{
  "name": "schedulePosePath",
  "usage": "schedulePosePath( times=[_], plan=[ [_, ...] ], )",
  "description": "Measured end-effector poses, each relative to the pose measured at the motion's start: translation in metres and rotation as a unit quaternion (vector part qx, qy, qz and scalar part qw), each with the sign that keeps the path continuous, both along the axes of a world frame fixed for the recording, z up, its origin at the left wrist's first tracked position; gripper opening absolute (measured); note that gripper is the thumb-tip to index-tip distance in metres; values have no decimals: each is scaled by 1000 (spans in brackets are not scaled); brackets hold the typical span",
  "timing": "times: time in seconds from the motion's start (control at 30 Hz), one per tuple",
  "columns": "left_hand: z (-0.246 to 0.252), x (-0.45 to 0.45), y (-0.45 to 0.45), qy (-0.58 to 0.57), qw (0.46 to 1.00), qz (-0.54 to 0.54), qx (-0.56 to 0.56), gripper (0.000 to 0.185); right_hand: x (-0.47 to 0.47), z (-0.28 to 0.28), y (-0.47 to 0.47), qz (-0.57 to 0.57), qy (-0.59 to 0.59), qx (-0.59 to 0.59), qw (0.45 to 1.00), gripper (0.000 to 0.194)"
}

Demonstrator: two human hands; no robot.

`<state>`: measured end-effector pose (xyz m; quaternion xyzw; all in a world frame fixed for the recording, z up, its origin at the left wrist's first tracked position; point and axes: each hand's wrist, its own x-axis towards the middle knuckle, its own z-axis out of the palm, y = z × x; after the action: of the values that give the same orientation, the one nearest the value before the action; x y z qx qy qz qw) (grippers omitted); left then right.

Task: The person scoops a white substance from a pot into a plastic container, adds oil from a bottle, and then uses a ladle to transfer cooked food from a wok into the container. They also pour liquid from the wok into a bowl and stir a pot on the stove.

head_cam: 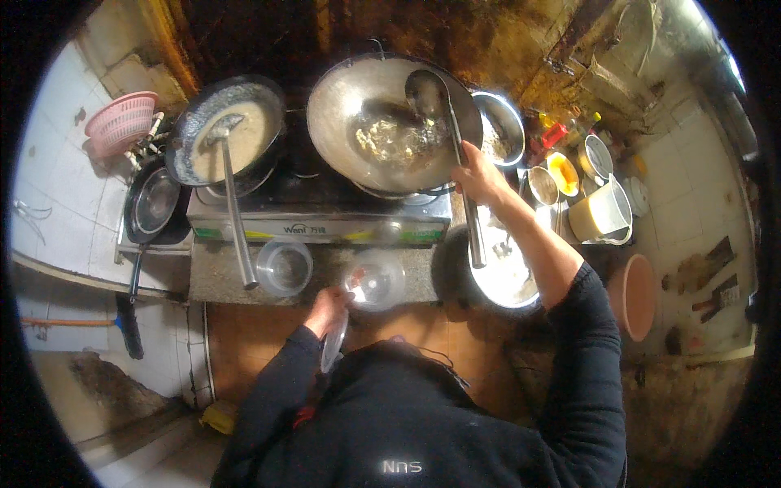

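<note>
My right hand grips the metal handle of a ladle. The ladle's bowl hangs inside a large wok, over oil and pale food bits. By the counter's front edge, my left hand holds a thin clear plastic piece, apparently a lid, tilted on edge. Its fingertips meet the rim of a clear plastic bowl; whether they grip that too is unclear. Another clear plastic bowl stands to the left on the counter.
A two-burner gas stove carries the wok and a dark pan of pale liquid with a long-handled metal utensil. At right are a white-filled basin, a metal pot and a plastic jug. A frying pan sits left.
</note>
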<state>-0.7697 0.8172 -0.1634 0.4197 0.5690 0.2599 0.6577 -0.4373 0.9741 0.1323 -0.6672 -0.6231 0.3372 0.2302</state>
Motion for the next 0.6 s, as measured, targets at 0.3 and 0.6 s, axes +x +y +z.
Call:
schedulePosePath(
  times=[0.3, 0.6],
  plan=[
    [41, -38, -14, -131, 983, 98, -84, 9, -25, -5, -1, -29, 266, -98, 959, 20],
    [50, -52, -14, -138, 981, 111, -73, 15, -1, -4, 5, -18, 603, -348, 718, 22]
  ],
)
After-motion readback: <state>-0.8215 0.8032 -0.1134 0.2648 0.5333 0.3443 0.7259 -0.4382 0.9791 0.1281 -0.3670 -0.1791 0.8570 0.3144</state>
